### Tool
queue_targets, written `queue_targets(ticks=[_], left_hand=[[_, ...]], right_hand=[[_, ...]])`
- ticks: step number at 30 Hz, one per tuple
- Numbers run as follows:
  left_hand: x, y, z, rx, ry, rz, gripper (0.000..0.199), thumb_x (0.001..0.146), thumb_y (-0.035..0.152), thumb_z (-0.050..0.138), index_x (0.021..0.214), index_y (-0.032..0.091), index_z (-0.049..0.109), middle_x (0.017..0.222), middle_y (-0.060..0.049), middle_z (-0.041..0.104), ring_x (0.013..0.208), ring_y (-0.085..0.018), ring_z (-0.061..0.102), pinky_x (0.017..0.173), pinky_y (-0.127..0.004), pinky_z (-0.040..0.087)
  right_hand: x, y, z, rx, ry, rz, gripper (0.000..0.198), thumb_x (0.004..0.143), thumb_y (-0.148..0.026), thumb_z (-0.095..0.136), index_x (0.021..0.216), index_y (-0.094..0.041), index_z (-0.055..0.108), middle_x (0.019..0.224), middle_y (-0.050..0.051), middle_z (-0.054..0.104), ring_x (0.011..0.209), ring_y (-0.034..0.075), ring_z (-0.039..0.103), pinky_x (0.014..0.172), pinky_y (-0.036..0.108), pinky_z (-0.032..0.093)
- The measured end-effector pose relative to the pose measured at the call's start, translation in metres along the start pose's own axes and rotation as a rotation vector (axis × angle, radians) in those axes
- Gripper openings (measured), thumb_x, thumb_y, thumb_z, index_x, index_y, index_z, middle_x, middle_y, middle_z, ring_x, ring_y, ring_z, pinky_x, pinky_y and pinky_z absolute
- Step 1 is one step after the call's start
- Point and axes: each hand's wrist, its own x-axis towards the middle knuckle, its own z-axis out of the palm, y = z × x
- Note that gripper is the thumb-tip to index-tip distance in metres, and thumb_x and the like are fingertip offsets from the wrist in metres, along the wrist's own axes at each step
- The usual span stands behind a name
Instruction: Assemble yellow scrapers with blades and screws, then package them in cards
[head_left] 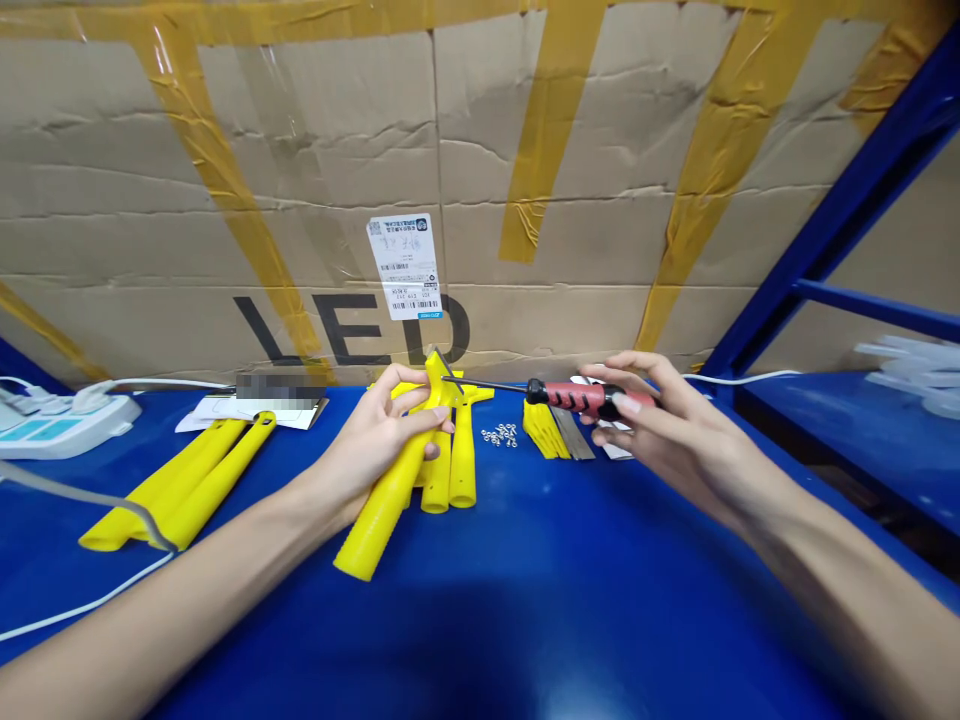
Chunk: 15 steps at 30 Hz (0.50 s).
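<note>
My left hand (386,430) is closed around a hollow yellow plastic handle (379,515), tilted with its round open end toward me. A thin dark edge shows at the handle's narrow upper end. My right hand (675,430) grips a red and black screwdriver (574,397), held level and pointing left. The screwdriver's tip meets the upper part of the handle; the exact contact is too small to make out. Just behind my left hand, several more yellow handles (463,460) lie on the blue surface. Small metal screws (499,435) sit in a loose pile between my hands.
Flat yellow pieces (545,430) and grey metal strips (574,435) lie below the screwdriver. Two longer yellow tubes (214,490) rest at left, near a white power strip (67,425) and cables. A large cardboard box (337,150) stands behind; a blue metal frame (825,230) rises at right.
</note>
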Motion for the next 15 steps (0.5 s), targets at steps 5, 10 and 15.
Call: queue_targets(ticks=[5,10,15], left_hand=[[-0.0003,-0.0009,0.0003,0.001,-0.044,0.002,0.037,0.079,0.013,0.078,0.099,0.024,0.049,0.086,-0.001,0.068,0.071,-0.011,0.061,0.051,-0.015,0.045],[-0.0008,0.0011,0.0003,-0.004,0.009,0.011,0.040,0.074,0.014,0.081,0.099,0.023,0.051,0.086,-0.001,0.068,0.069,-0.011,0.062,0.050,-0.014,0.045],[-0.0002,-0.0006,0.0015,-0.001,-0.009,-0.005,0.041,0.074,0.014,0.081,0.097,0.023,0.049,0.089,-0.001,0.068,0.067,-0.010,0.061,0.049,-0.015,0.046]], right_hand=[[0.0001,0.0024,0.0018,-0.187,0.147,-0.035,0.036,0.095,-0.060,0.055,0.090,-0.024,0.056,0.057,-0.006,0.052,0.036,0.007,0.037,0.037,0.023,0.027],[-0.0006,0.0018,0.0006,-0.052,-0.055,-0.039,0.034,0.087,-0.049,0.072,0.108,-0.028,0.055,0.077,-0.002,0.064,0.060,0.014,0.061,0.052,0.026,0.046],[-0.0015,0.0018,-0.0020,-0.231,0.119,-0.117,0.034,0.096,-0.059,0.055,0.093,-0.025,0.056,0.054,-0.007,0.048,0.037,0.008,0.038,0.036,0.022,0.028]])
